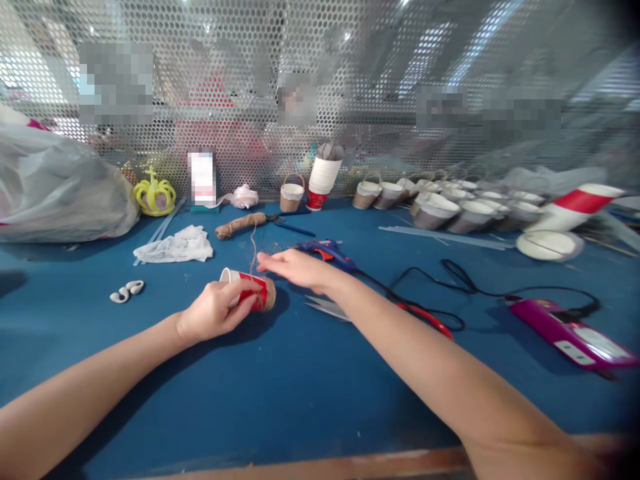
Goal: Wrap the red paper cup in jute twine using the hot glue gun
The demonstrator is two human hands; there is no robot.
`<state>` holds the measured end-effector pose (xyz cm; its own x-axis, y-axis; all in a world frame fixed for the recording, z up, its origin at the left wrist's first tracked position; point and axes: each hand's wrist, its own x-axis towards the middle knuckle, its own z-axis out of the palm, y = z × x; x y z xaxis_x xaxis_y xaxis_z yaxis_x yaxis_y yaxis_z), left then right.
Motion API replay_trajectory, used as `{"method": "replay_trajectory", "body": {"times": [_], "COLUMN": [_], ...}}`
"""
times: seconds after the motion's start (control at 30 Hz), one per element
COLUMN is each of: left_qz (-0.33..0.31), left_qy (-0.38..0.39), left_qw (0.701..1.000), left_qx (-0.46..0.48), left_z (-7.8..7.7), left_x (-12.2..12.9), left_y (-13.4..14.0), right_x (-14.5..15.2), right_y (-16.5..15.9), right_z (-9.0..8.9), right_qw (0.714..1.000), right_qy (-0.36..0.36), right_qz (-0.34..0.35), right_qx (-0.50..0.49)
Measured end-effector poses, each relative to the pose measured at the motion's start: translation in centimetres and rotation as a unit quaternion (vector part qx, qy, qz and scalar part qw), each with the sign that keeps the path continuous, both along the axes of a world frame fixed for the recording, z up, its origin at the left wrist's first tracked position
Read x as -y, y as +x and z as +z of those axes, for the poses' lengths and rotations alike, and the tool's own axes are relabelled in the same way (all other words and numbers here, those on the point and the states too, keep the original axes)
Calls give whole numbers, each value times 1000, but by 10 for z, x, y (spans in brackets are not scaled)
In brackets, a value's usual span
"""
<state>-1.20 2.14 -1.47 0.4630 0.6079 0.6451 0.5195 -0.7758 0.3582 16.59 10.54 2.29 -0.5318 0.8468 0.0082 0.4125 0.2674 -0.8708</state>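
My left hand (216,312) is closed around a red and white paper cup (262,293) lying on its side, its mouth to the left. Brown twine covers the cup's base end. A loose strand of twine (253,248) runs from the twine roll (241,226) down to the cup. Beside that strand is my right hand (293,268), fingers stretched toward it; whether they touch it I cannot tell. Just behind the right hand lies a blue glue gun (333,255). Scissors (327,307) with red handles are partly hidden under my right forearm.
Several twine-wrapped cups with handles (434,211) stand at the back right, near a cup stack (325,175). A purple power strip (570,333) lies right, its black cord crossing the table. Crumpled white material (175,245), earbuds (127,291) and a plastic bag (60,187) are left.
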Motion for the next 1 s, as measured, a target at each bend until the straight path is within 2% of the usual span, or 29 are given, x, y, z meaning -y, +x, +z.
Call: {"method": "replay_trajectory", "body": {"times": [0.07,0.17,0.33,0.43,0.53,0.7,0.77,0.83,1.0], "left_qz": [10,27,93,98,92,102,99,92,74], "left_qy": [-6,-28,-113,-176,-258,-399,-429,-435,-398], "left_qw": [1000,999,986,969,938,857,837,836,869], "left_qx": [-7,-2,79,140,210,309,325,321,284], "left_z": [-1,0,5,6,6,4,4,4,11], "left_x": [0,1,1,0,-2,-6,-7,-6,1], "left_y": [-1,-1,0,1,2,4,5,5,7], "right_x": [8,11,6,6,7,5,5,5,10], "right_y": [-18,-27,-13,-7,-5,-2,-2,-2,-5], "right_z": [-2,-4,2,7,10,10,9,8,10], "right_qw": [998,995,985,983,983,986,988,989,992], "right_qy": [-43,-65,-68,-64,-54,-19,-7,-2,-1], "right_qz": [23,0,-36,-42,-39,-36,-36,-36,-42], "right_qx": [-28,-80,-153,-168,-172,-159,-151,-141,-119]}}
